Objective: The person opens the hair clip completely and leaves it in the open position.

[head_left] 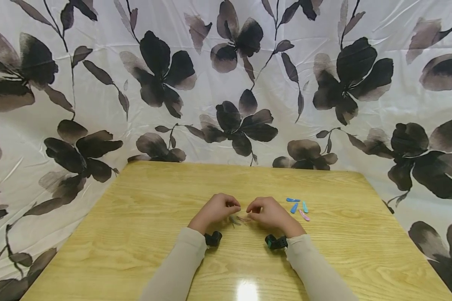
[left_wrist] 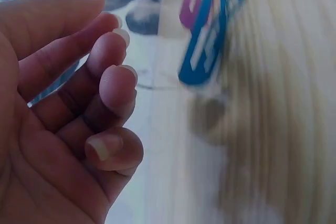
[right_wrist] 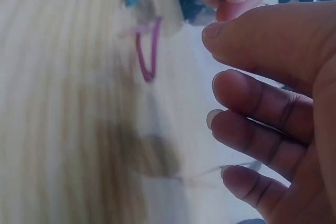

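Note:
In the head view my left hand (head_left: 216, 211) and right hand (head_left: 270, 213) face each other over the table, a small gap between them. Both hands' fingers bend loosely with nothing between them. A blue snap hair clip (left_wrist: 202, 35) and a pink snap hair clip (right_wrist: 152, 53) lie just off the fingertips, apart from both hands. From the head they are only small blurred shapes below the gap. Whether these two clips touch the table I cannot tell.
Right of my right hand lie several more hair clips on the wooden table (head_left: 135, 251): two blue clips (head_left: 294, 207), a turquoise clip (head_left: 305, 206) and a pink clip (head_left: 304, 215). A white floral cloth (head_left: 196, 104) hangs behind the table's far edge.

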### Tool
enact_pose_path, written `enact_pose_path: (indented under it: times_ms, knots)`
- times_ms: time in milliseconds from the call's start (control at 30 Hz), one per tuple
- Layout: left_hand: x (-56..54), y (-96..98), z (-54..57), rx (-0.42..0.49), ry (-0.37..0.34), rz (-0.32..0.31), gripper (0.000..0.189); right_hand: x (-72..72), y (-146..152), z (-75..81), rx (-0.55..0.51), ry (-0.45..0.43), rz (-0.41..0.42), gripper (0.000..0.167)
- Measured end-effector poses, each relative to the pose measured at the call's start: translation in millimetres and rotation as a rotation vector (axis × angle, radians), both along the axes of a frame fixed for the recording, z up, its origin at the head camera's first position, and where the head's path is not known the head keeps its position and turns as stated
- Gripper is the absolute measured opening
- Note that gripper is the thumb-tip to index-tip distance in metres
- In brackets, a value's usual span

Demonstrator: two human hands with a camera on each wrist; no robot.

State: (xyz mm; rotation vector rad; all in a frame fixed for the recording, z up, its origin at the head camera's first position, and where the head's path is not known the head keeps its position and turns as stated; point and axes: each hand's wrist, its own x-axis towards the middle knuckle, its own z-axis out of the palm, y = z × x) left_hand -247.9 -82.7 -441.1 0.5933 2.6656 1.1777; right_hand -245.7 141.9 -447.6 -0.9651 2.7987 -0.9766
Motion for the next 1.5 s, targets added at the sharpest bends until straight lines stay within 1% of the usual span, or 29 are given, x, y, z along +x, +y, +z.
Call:
enact_pose_path:
  times_ms: [233, 367, 633, 833, 967, 1200, 1333, 1500]
  knots:
    - [1.4, 19.3, 5.6, 0.005, 0.045, -0.011, 0.014, -6.3, 15.4, 8.1, 0.022, 0.002, -0.026, 0.012]
    - [1.1, 30.3, 6.3, -0.002, 0.061, 0.003, 0.014, -9.9, 24.2, 14.4, 0.029, 0.012, -0.022, 0.011]
    - [0.9, 52.5, 3.3, 0.005, 0.084, 0.027, 0.014, -16.7, 38.5, 23.3, 0.069, 0.023, -0.037, 0.012]
    - [-0.1, 68.8, 0.6, -0.015, 0.104, 0.047, 0.015, -21.2, 48.2, 26.5, 0.099, 0.037, -0.060, 0.011]
    - [0.1, 78.8, 1.4, -0.038, 0.104, 0.064, 0.015, -23.9, 57.3, 27.9, 0.106, 0.034, -0.080, 0.013]
    - [1.3, 93.7, 1.7, -0.058, 0.116, 0.070, 0.016, -30.1, 74.4, 30.2, 0.148, 0.032, -0.109, 0.016]
    - [0.5, 101.7, -0.6, -0.079, 0.108, 0.063, 0.017, -32.4, 82.0, 31.5, 0.161, 0.019, -0.125, 0.017]
    - [2.2, 111.6, -1.5, -0.093, 0.095, 0.040, 0.020, -34.8, 91.6, 30.0, 0.167, 0.017, -0.131, 0.017]
